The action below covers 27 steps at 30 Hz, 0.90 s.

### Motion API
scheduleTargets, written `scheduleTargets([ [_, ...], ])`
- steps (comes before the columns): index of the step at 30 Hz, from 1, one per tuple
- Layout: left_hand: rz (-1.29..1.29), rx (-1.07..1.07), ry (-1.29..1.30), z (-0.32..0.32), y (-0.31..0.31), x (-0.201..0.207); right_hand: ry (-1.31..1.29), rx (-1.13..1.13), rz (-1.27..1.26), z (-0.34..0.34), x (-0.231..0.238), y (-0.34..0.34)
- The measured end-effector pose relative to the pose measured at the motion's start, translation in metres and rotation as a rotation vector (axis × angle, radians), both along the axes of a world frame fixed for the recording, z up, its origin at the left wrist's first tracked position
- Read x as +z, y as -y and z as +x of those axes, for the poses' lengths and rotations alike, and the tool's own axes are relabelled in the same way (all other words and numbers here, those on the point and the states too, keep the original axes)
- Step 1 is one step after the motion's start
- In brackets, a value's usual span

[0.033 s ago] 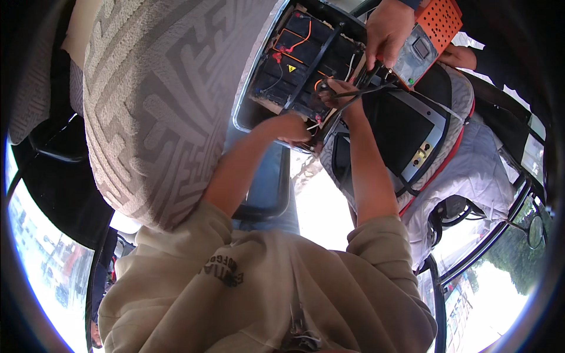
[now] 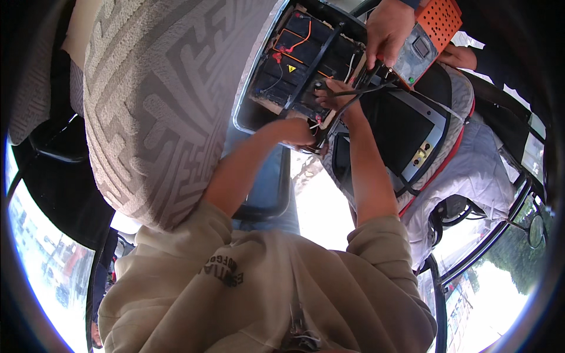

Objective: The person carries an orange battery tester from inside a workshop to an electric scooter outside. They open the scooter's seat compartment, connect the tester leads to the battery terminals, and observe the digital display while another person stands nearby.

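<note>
A battery compartment (image 2: 238, 115) lies open in front of me, holding black batteries (image 2: 279, 73) joined by orange and dark wires. My left hand (image 2: 294, 131) is curled at its near corner, beside a white wire (image 2: 315, 125); what its fingers pinch is hidden. My right hand (image 2: 338, 97) is closed on a black cable (image 2: 359, 92) over the batteries' right side. Another person's hand (image 2: 390, 32) reaches in from the top and grips dark cables beside an orange and grey device (image 2: 419, 50). That person's other hand (image 2: 459, 57) touches the device's right side.
A grey patterned seat cushion (image 2: 159, 112) stands upright on the left. A black strap (image 2: 318, 65) crosses the batteries. To the right are an upturned black panel with a brass latch (image 2: 422, 152), white cloth (image 2: 465, 170) and a round mirror (image 2: 535, 231).
My right hand has turned slightly and its fingers have shifted over the batteries. My left hand has moved a little to the right. The other person's hands stay in place.
</note>
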<state>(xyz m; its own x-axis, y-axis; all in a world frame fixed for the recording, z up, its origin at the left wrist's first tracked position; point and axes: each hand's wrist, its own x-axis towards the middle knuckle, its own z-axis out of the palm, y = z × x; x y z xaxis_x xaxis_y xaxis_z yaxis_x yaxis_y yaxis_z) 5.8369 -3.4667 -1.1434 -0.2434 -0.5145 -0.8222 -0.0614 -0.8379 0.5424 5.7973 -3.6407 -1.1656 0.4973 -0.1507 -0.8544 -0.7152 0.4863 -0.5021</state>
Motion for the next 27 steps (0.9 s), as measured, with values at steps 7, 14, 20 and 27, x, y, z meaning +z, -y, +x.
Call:
scheduleTargets([
  [7,-0.548,0.598,0.557,-0.047,-0.023,-0.074,0.189,-0.142,0.622,-0.012,0.036,-0.019],
  [14,-0.025,0.869,0.697,0.003,-0.018,-0.036,0.294,-0.380,0.545,-0.027,0.072,-0.026],
  [20,-0.317,1.250,0.776,0.016,-0.015,-0.014,0.270,-0.514,0.833,-0.046,0.082,-0.039],
  [27,-0.418,1.008,1.202,0.028,-0.009,0.002,0.156,-0.628,0.640,-0.041,0.088,-0.066],
])
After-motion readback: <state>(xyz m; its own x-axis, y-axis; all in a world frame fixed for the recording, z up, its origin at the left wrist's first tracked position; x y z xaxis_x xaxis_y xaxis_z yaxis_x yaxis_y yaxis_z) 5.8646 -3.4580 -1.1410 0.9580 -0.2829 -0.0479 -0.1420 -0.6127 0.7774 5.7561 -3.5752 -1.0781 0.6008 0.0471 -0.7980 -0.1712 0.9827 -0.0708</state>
